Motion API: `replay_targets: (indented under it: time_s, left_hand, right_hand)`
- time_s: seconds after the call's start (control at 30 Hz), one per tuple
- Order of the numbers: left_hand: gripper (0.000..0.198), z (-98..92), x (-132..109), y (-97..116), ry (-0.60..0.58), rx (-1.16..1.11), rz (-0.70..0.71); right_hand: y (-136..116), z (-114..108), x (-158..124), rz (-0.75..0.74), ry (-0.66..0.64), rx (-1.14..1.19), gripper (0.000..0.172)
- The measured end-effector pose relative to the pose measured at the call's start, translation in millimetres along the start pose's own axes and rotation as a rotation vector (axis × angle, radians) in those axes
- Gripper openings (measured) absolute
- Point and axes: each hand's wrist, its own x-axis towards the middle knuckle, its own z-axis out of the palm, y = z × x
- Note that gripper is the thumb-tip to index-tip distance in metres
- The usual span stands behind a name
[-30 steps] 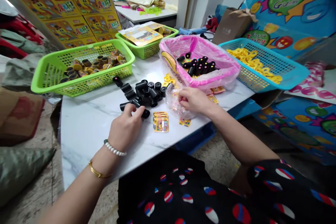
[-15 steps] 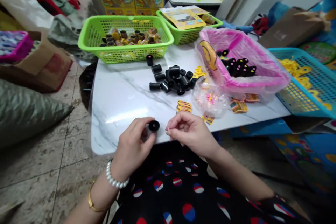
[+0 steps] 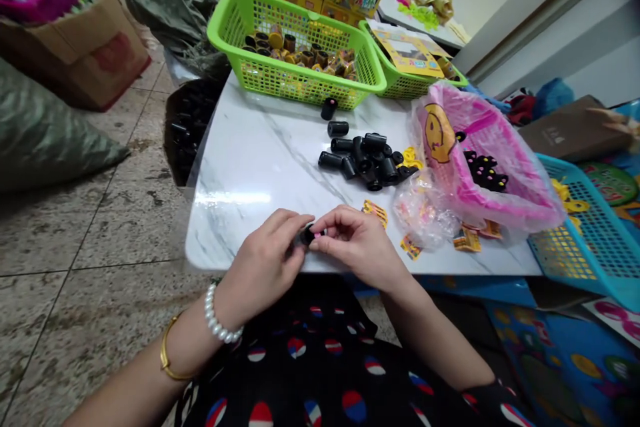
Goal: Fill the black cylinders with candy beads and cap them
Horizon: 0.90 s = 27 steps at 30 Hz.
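Note:
My left hand (image 3: 270, 257) is closed around a small black plastic cylinder (image 3: 303, 235) near the table's front edge. Thumb and forefinger of my right hand (image 3: 353, 240) pinch a tiny pink piece (image 3: 319, 234) at the cylinder's end; how far it sits in the end is hidden by the fingers. Beyond my hands lies a pile of black cylinders (image 3: 363, 157), and one cylinder with a pink centre (image 3: 329, 109) stands apart by the green basket. A clear plastic bag (image 3: 425, 210) with small pink and yellow pieces rests to the right.
The white table (image 3: 240, 167) holds a green basket (image 3: 300, 77) of wrapped cylinders and a pink plastic-lined basket (image 3: 520, 203) with black pieces. A blue basket (image 3: 595, 247) of yellow parts is at right. Small yellow cards (image 3: 375, 212) lie near my right hand. Boxes and sacks stand left.
My right hand has brought the pink piece across to the black cylinder, and the two hands now meet. The cylinder has tilted in my left hand. The head view has shifted left.

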Motion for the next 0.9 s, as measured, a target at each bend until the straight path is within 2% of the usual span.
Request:
replay_targets:
  time_s: [0.1,0.17,0.23,0.47,0.57,0.63,0.73,0.77,0.8,0.9]
  left_hand:
    - [0.029,-8.6,2.0,6.0,0.012,-0.108,-0.163]
    - [0.022,-11.7,6.6,8.9,-0.037,-0.198,-0.310]
    - [0.025,-12.7,14.1,10.0,-0.110,-0.264,-0.409]
    - [0.024,-15.3,41.5,9.8,-0.285,-0.443,-0.524]
    - [0.024,-16.1,45.3,11.3,-0.369,-0.520,-0.612]
    - [0.024,-16.2,46.1,11.2,-0.439,-0.593,-0.644]
    - [0.025,-16.3,47.0,9.2,-0.509,-0.702,-0.685]
    - [0.026,-16.4,47.4,8.2,-0.515,-0.729,-0.705]
    - [0.028,-16.5,47.8,7.2,-0.515,-0.750,-0.726]
    - [0.028,-16.4,48.5,5.5,-0.493,-0.801,-0.781]
  right_hand:
    - [0.7,0.1,2.6,0.074,-0.045,0.059,0.019]
    - [1.2,-0.3,2.9,0.091,-0.060,0.088,0.020]
    - [2.0,-0.5,2.5,0.079,-0.064,0.085,0.019]
    - [4.2,-1.5,1.3,-0.024,-0.062,0.037,0.010]
    - [7.1,0.4,-0.5,-0.012,-0.053,0.073,0.010]
    - [9.9,2.4,-3.0,0.025,-0.040,0.194,0.021]
    - [14.1,3.8,-7.0,0.049,0.019,0.475,0.058]
    - [15.3,3.7,-8.1,0.042,0.034,0.542,0.064]
    - [16.4,3.6,-8.9,0.034,0.035,0.581,0.063]
    - [19.6,4.3,-10.1,0.033,-0.014,0.593,0.042]
